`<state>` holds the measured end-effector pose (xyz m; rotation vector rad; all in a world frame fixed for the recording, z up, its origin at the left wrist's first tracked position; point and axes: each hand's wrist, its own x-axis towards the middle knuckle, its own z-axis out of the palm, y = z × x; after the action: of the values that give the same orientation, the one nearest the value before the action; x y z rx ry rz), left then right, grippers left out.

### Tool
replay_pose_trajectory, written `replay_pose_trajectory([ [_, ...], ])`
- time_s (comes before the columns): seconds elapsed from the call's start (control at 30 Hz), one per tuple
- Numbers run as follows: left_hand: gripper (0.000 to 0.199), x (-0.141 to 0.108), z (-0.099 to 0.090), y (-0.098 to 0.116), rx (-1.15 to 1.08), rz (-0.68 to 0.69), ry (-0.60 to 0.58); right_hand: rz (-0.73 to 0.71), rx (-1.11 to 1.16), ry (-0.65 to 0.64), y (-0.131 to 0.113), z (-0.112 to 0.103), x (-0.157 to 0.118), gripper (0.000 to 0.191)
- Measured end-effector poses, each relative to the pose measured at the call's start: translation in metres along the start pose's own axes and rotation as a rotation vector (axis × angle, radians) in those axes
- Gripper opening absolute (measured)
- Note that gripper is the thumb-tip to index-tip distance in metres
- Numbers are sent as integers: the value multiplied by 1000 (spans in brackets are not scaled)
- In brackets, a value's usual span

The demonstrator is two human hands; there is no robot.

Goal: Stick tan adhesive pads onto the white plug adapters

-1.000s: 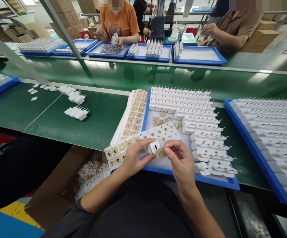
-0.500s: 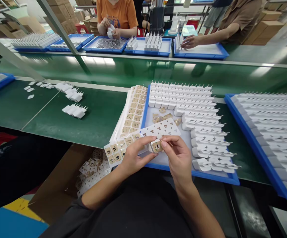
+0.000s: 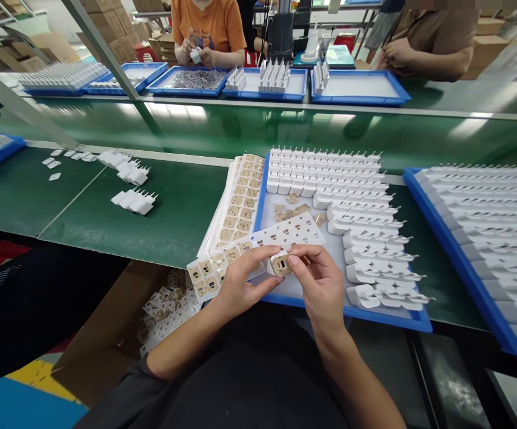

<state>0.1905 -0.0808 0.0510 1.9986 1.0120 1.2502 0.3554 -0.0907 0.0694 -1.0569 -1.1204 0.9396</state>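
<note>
Between the thumb and fingers of my left hand (image 3: 243, 277) is a white charger plug (image 3: 273, 266), its port face turned up toward me. A tan sticker (image 3: 282, 264) with port cutouts lies over that face. My right hand (image 3: 318, 280) pinches the sticker's right edge, thumb and forefinger closed against the charger. Beneath both hands, a sticker sheet (image 3: 214, 268) slants across the rim of a blue tray (image 3: 261, 205); tan stickers fill its left part, while its right part is bare backing. Rows of white charger plugs (image 3: 330, 173) stand in that tray, beside loose tan scraps (image 3: 292, 211).
A stack of sticker sheets (image 3: 236, 208) lies left of the tray. Farther left are small charger groups (image 3: 134, 201). Another full tray (image 3: 473, 280) stands at right. A cardboard box (image 3: 93, 339) with used sheets sits below the table edge. Two co-workers (image 3: 209, 27) are across the bench.
My right fingers have shifted slightly left along the sticker's edge; the charger stays in place. Across the bench, the right co-worker's hand has withdrawn from the tray.
</note>
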Motion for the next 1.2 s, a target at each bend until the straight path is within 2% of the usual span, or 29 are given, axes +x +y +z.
replay_pose_trajectory([
  [0.53,47,2,0,2,46,98,48,-80,-80,42,3,7,-6,9],
  [0.67,47,2,0,1,55,110,56,-147,-179,53,4,9,-7,9],
  [0.8,45,-1,3,-1,40,123,102,-285,-354,108,10,11,-6,14],
  [0.9,47,-4,6,-5,-28,105,146,-192,-265,165,15,7,-1,19],
  [0.97,49,-6,7,-8,-87,86,181,-74,-103,99,17,3,3,17],
  [1.1,49,-6,11,-13,-119,91,215,79,156,-227,20,-1,1,23],
  [1.2,46,-5,13,-13,-81,125,244,92,259,-242,24,2,-4,21],
])
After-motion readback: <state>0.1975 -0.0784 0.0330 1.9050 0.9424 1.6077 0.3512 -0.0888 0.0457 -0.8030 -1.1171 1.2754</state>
